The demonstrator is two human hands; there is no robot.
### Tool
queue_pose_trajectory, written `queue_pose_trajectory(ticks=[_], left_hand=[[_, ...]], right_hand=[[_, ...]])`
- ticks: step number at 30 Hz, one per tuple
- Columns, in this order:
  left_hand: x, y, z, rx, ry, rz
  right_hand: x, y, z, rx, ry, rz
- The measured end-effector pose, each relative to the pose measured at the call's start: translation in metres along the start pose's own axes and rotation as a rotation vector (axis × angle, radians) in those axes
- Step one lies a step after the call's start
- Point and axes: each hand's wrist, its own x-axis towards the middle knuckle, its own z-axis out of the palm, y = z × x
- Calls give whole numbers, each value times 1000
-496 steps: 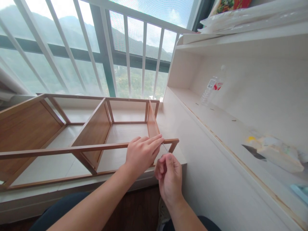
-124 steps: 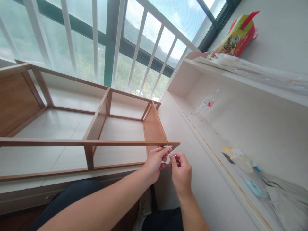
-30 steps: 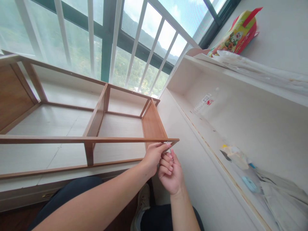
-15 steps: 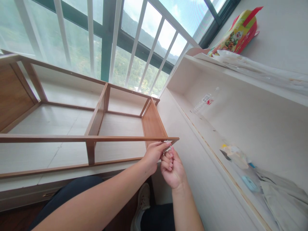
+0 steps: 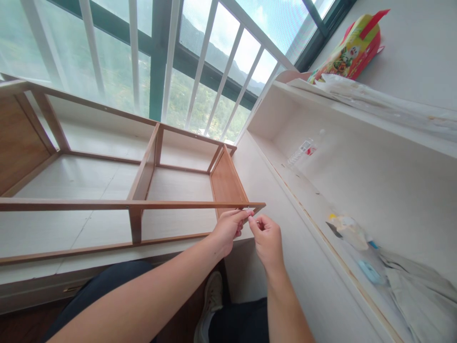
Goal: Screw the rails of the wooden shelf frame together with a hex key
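A brown wooden shelf frame [image 5: 193,206] lies with its open side toward me, a panel [image 5: 228,178] closing its right end. Just under the front rail's right corner, my left hand [image 5: 228,228] is closed, its thumb and fingertips pinching beside a thin metal rod [image 5: 248,208] at the rail. Only a small bit of the rod shows; its kind is too small to make out. My right hand [image 5: 268,238] is closed too, thumb and forefinger pinched at the rod's lower end, touching or nearly touching my left fingertips.
On the right stands a pale cabinet [image 5: 307,252] holding a clear plastic bottle [image 5: 306,146], a light blue item [image 5: 370,272] and a grey cloth-like bag [image 5: 421,295]. A colourful food packet [image 5: 357,50] sits on top. White window bars [image 5: 200,66] rise behind the frame.
My right hand has turned and shifted slightly right and up, its curled fingers now pinching from the right side. My left hand and the shelf frame stay nearly where they were.
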Motion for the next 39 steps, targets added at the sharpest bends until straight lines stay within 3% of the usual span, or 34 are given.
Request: queue_pose_trajectory(ticks=[8,19,21,24,27,30,34,39], left_hand=[[2,-3,-2,-25,-26,-8],[3,-3,-1,-51,-36,-17],[3,-3,-1,-52,-37,-14],[4,-3,-2,-52,-29,-5],[4,-3,-2,-48,-13,-1],[2,-2,-1,-46,-13,-15],[-1,-1,1,-40,-83,-78],[-2,0,1,-28,-111,-91]], right_hand=[[2,-6,-9,-431,51,-344],[-6,5,-3,-285,47,-208],[-6,5,2,-182,69,-140],[-6,4,11,191,67,107],[-7,-1,19,681,-22,404],[-9,-7,22,1048,-142,576],[-11,-16,23,1343,-187,642],[-16,-23,28,1491,-167,556]])
